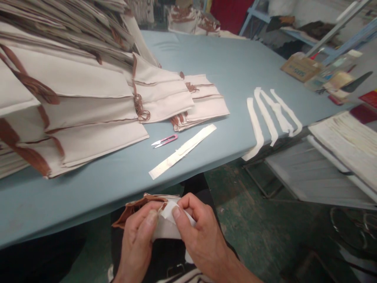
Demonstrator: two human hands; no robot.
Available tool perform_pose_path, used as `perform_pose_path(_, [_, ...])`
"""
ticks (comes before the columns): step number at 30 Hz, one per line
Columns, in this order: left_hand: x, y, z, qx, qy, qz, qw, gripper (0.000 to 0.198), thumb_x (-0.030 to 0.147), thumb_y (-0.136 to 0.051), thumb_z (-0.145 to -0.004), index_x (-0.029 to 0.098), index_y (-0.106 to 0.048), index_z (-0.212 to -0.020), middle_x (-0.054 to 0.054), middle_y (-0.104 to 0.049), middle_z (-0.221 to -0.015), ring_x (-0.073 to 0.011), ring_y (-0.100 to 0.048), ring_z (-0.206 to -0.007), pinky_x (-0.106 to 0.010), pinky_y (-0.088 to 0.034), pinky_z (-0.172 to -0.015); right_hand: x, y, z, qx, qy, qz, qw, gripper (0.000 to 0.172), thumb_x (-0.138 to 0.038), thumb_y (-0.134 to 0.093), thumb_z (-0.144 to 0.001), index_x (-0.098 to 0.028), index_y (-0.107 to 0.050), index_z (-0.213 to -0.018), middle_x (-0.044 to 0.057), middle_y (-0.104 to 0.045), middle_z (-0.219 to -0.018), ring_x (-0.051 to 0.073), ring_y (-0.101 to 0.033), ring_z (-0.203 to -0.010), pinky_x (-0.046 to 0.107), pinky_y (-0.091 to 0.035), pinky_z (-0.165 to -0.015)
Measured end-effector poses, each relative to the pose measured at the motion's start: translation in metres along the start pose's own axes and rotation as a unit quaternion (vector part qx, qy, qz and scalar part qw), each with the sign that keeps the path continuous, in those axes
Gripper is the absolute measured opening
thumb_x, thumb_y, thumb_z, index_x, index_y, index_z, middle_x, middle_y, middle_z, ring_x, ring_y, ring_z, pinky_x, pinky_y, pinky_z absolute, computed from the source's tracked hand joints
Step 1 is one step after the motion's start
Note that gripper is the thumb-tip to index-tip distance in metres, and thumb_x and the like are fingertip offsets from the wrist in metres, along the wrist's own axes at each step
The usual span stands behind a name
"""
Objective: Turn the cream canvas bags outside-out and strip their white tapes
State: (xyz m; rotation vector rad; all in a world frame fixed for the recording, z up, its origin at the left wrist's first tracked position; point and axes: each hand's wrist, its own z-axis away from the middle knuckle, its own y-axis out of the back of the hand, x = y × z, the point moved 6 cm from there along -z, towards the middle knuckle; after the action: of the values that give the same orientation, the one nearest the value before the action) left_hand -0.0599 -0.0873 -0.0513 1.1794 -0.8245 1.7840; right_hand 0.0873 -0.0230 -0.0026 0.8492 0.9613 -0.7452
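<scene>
Over my lap, just off the table's near edge, both hands hold a cream fabric pouch (166, 231) with brown trim. My left hand (140, 232) is closed, pinching the pouch at its brown-edged corner. In my right hand (200, 232), thumb and fingers pinch a white fabric strip (168, 210) against the same corner. Part of the strip is hidden behind the right hand. On the table ahead lie pink-handled thread snips (165, 140) and a cream fabric strip (182, 151).
Stacked cream pouches with brown ties (97, 129) cover the table's left side. Several white strips (266, 118) hang over the right edge of the blue table (229, 67). A cardboard box (302, 67) stands at the far right, and a metal rack (294, 177) stands beside the table.
</scene>
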Motion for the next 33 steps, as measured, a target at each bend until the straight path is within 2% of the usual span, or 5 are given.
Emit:
perform_pose_path(3, [0.008, -0.007, 0.004, 0.008, 0.004, -0.026, 1.000, 0.032, 0.049, -0.082, -0.081, 0.018, -0.084, -0.077, -0.004, -0.077, -0.072, -0.0182, -0.062, -0.061, -0.023, -0.049, -0.056, 0.004, -0.002, 0.000, 0.001, 0.000, 0.003, 1.000, 0.028, -0.045, -0.055, -0.096, -0.023, -0.054, -0.078, -0.002, -0.055, -0.065, 0.014, -0.048, -0.059, 0.026, -0.037, -0.056])
perform_pose_path(6, [0.015, -0.008, 0.006, 0.029, -0.019, -0.076, 0.997, 0.028, 0.046, -0.082, -0.080, 0.019, -0.081, -0.074, -0.002, -0.074, -0.069, -0.0169, -0.060, -0.062, -0.022, -0.048, -0.059, 0.010, -0.004, -0.001, 0.001, 0.001, 0.001, 1.000, 0.027, -0.043, -0.056, -0.096, -0.022, -0.056, -0.079, 0.000, -0.060, -0.070, 0.015, -0.054, -0.064, 0.026, -0.040, -0.059])
perform_pose_path(13, [0.005, -0.005, 0.003, 0.016, -0.027, -0.102, 0.994, 0.027, 0.045, -0.079, -0.081, 0.019, -0.081, -0.076, -0.002, -0.075, -0.071, -0.0177, -0.062, -0.063, -0.024, -0.049, -0.060, 0.016, -0.007, -0.003, 0.011, 0.032, -0.004, 0.999, 0.025, -0.041, -0.054, -0.098, -0.022, -0.057, -0.082, 0.001, -0.065, -0.073, 0.017, -0.061, -0.068, 0.026, -0.045, -0.064])
perform_pose_path(22, [0.010, -0.006, 0.002, 0.031, 0.000, -0.095, 0.995, 0.033, 0.048, -0.075, -0.085, 0.019, -0.073, -0.070, 0.001, -0.067, -0.066, -0.0134, -0.053, -0.059, -0.021, -0.042, -0.055, 0.011, -0.012, -0.006, 0.002, 0.029, 0.015, 0.999, 0.028, -0.044, -0.051, -0.098, -0.022, -0.054, -0.079, 0.001, -0.063, -0.070, 0.016, -0.058, -0.065, 0.026, -0.043, -0.062])
perform_pose_path(33, [-0.005, 0.007, -0.005, -0.025, 0.034, -0.113, 0.993, 0.043, 0.058, -0.074, -0.089, 0.016, -0.076, -0.082, -0.003, -0.072, -0.071, -0.0152, -0.056, -0.060, -0.022, -0.044, -0.054, 0.018, -0.023, -0.011, -0.038, -0.013, 0.011, 0.999, 0.035, -0.053, -0.049, -0.097, -0.024, -0.051, -0.079, -0.004, -0.050, -0.061, 0.012, -0.045, -0.051, 0.025, -0.029, -0.050])
